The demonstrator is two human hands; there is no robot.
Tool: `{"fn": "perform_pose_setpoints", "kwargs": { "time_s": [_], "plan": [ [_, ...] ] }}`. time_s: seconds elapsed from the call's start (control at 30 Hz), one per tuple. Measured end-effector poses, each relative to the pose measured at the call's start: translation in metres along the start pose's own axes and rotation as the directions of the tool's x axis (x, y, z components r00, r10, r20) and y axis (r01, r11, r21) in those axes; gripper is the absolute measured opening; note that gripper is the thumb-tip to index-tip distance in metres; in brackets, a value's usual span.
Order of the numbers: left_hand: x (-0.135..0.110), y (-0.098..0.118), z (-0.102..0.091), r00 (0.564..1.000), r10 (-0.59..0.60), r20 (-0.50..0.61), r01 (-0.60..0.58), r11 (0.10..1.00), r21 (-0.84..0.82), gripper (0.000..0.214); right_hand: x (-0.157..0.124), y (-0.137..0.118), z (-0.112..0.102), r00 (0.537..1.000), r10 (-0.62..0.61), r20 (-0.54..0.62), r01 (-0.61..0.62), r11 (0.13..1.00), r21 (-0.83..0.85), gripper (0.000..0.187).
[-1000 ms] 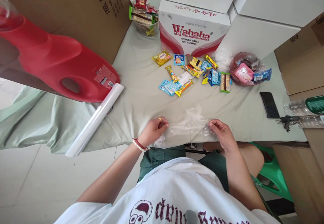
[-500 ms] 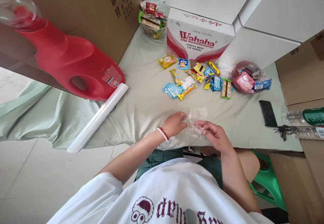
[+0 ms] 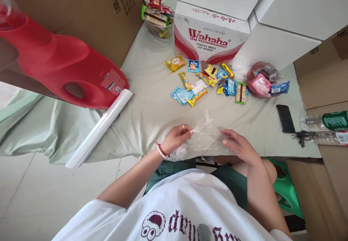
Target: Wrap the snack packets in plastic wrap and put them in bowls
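A crumpled clear plastic bag point(image 3: 205, 137) lies partly spread over the near edge of the cloth-covered table, between my hands. My left hand point(image 3: 178, 137) pinches its left side between thumb and fingers. At the bag's right edge, my right hand point(image 3: 240, 144) has thumb and fingers apart, close to or lightly touching the film. Beyond the bag lie loose wrapped snacks: blue packets point(image 3: 182, 96), a yellow-orange stick pack point(image 3: 197, 97), a yellow packet point(image 3: 174, 63) and a green-edged bar point(image 3: 240, 92).
A red bowl of snacks point(image 3: 259, 81) sits at right, and a clear bowl of snacks point(image 3: 160, 27) at back left. Around them stand a Wahaha carton point(image 3: 209, 39), a red jug point(image 3: 67, 70), a white roll point(image 3: 100, 128), a phone point(image 3: 285, 118), keys point(image 3: 302, 136) and plastic bottles point(image 3: 333, 120).
The plastic bag has opened out wider. My left hand has moved left with its side of the bag, while my right hand has shifted right and its fingers have spread.
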State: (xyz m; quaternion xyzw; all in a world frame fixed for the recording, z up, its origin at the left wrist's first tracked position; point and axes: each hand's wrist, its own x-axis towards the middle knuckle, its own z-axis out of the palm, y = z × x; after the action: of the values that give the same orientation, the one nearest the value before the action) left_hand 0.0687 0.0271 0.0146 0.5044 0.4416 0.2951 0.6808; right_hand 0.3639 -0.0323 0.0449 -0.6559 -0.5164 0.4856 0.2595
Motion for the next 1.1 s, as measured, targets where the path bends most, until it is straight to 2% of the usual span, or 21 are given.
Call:
{"fn": "perform_pose_setpoints", "kwargs": {
  "time_s": [0.1, 0.17, 0.27, 0.37, 0.47, 0.57, 0.63, 0.73, 0.83, 0.9, 1.0, 1.07, 1.1],
  "plan": [
    [-0.003, 0.0, 0.007, 0.998, 0.038, 0.041, -0.041, 0.997, 0.067, 0.046, 0.03, -0.018, 0.026, 0.998, -0.065, 0.025, 0.065, 0.998, -0.014, 0.047],
    [-0.004, -0.001, 0.006, 0.999, 0.048, 0.011, -0.049, 0.99, 0.129, 0.047, 0.047, -0.024, 0.041, 0.997, -0.066, 0.027, 0.064, 0.996, 0.059, 0.041],
    [-0.009, -0.002, -0.006, 0.995, 0.056, -0.085, -0.04, 0.983, 0.181, 0.051, 0.062, -0.026, 0.054, 0.994, -0.043, -0.1, 0.06, 0.984, 0.171, 0.042],
    [-0.017, -0.004, -0.02, 0.983, -0.002, -0.182, 0.029, 0.989, 0.145, 0.053, 0.064, -0.021, 0.055, 0.959, -0.045, -0.281, 0.088, 0.986, 0.143, 0.043],
    [-0.02, -0.007, -0.031, 0.963, -0.083, -0.257, 0.1, 0.994, 0.052, 0.054, 0.062, -0.013, 0.052, 0.908, -0.068, -0.414, 0.11, 0.991, 0.077, 0.041],
    [-0.018, -0.012, -0.04, 0.926, -0.125, -0.357, 0.122, 0.992, -0.033, 0.053, 0.062, -0.001, 0.049, 0.871, -0.079, -0.486, 0.097, 0.995, 0.012, 0.041],
    [-0.017, -0.015, -0.048, 0.9, -0.15, -0.409, 0.14, 0.989, -0.054, 0.051, 0.064, 0.008, 0.048, 0.863, -0.079, -0.5, 0.079, 0.997, -0.022, 0.042],
    [-0.018, -0.015, -0.064, 0.876, -0.146, -0.459, 0.181, 0.983, 0.033, 0.047, 0.068, 0.018, 0.045, 0.855, -0.085, -0.511, 0.064, 0.996, -0.058, 0.041],
    [-0.019, -0.008, -0.079, 0.859, -0.06, -0.508, 0.197, 0.956, 0.219, 0.043, 0.071, 0.021, 0.041, 0.839, -0.121, -0.53, 0.074, 0.991, -0.109, 0.039],
    [-0.013, 0.001, -0.085, 0.88, 0.018, -0.475, 0.158, 0.932, 0.327, 0.044, 0.071, 0.019, 0.04, 0.84, -0.157, -0.519, 0.103, 0.986, -0.132, 0.038],
    [0.013, 0.015, -0.078, 0.935, 0.117, -0.334, 0.043, 0.899, 0.436, 0.043, 0.069, 0.015, 0.041, 0.864, -0.202, -0.462, 0.164, 0.979, -0.121, 0.037],
    [0.036, 0.022, -0.064, 0.967, 0.091, -0.24, 0.027, 0.894, 0.447, 0.033, 0.066, 0.013, 0.043, 0.875, -0.226, -0.429, 0.193, 0.974, -0.12, 0.036],
    [0.047, 0.024, -0.056, 0.978, 0.045, -0.203, 0.048, 0.901, 0.43, 0.035, 0.065, 0.014, 0.043, 0.877, -0.235, -0.418, 0.199, 0.971, -0.129, 0.036]
  ]
}}
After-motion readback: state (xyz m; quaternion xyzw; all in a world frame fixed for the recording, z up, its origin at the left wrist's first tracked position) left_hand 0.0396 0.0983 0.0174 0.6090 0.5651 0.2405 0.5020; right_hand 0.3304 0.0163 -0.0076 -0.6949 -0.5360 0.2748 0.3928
